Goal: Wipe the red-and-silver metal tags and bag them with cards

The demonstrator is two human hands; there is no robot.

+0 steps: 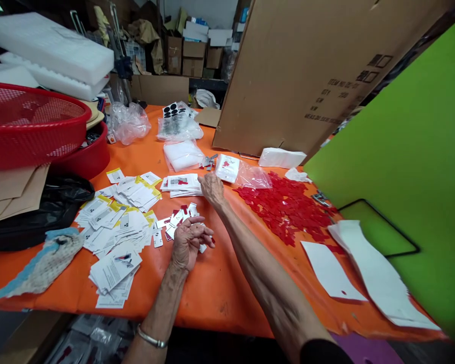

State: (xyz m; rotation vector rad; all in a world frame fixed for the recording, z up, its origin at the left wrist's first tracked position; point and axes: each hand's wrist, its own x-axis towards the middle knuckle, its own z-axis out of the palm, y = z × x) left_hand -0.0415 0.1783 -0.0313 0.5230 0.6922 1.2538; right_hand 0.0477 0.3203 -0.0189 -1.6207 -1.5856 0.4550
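Note:
My left hand [187,241] rests palm up on the orange table [212,288], fingers loosely curled around a few small white cards with red marks. My right hand [211,188] reaches forward and its fingers press down at the edge of a small stack of white printed cards [180,184]. More loose small cards [178,216] lie between the two hands. A heap of red plastic pieces [288,207] spreads out to the right of my right arm.
A big spread of white and yellow cards [116,222] lies at left, beside a rag [45,260] and black bag [41,207]. Red baskets [30,124], clear bags [182,154], a cardboard box [307,71], a green board [409,167] and white backing sheets [367,273] surround the area.

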